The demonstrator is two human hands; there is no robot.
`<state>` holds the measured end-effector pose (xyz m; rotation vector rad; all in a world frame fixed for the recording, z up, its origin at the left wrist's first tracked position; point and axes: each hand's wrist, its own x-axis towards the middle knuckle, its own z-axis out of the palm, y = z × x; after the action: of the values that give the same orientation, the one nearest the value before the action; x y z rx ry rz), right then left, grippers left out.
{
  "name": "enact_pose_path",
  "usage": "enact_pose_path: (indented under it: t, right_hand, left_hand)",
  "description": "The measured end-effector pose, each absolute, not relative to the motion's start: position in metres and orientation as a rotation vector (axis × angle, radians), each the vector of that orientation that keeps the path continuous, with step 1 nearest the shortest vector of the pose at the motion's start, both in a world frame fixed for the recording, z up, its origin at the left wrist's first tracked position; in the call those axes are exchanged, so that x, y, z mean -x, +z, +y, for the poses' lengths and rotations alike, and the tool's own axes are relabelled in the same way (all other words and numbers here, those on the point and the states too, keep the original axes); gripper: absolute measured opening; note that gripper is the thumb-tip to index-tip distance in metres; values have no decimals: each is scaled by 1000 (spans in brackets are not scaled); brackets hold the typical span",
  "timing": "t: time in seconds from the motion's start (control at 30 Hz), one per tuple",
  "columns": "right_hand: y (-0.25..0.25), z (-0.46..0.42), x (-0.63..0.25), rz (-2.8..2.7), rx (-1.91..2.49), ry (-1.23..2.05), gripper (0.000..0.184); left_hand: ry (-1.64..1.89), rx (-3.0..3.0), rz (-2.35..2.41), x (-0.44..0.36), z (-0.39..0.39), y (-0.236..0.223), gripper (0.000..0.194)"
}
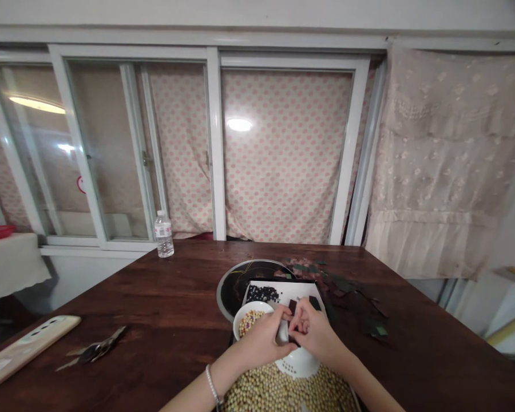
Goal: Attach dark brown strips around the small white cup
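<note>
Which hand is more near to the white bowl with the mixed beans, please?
Left. The left hand is at the white bowl's lower right edge, partly covering it. The right hand is farther, on the other side of the left hand.

Our worktop (163, 297) is dark reddish-brown wood. At its far left corner stands a clear plastic water bottle (163, 234). Along the near left lie a long cream board (30, 352) with dark slots and, just beside it, a small dark metal tool (95, 350). Centrally we have a round black dish (232, 292), with dark green scraps (352, 300) scattered to its right and a heap of pale beans (283, 392) at the near edge.
</note>
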<state>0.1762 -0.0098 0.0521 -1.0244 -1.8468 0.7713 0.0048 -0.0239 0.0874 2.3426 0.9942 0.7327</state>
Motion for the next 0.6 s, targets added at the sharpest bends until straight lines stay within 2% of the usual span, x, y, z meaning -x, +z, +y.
enact_pose_path:
  t: [0.47, 0.6]
  right_hand:
    - [59, -14, -185, -1892, 1050, 668, 23]
    - [60, -15, -183, -1973, 1006, 736, 22]
  left_hand:
    - [717, -2346, 984, -5, -22, 87, 43]
    - [721, -2333, 978, -4, -21, 86, 40]
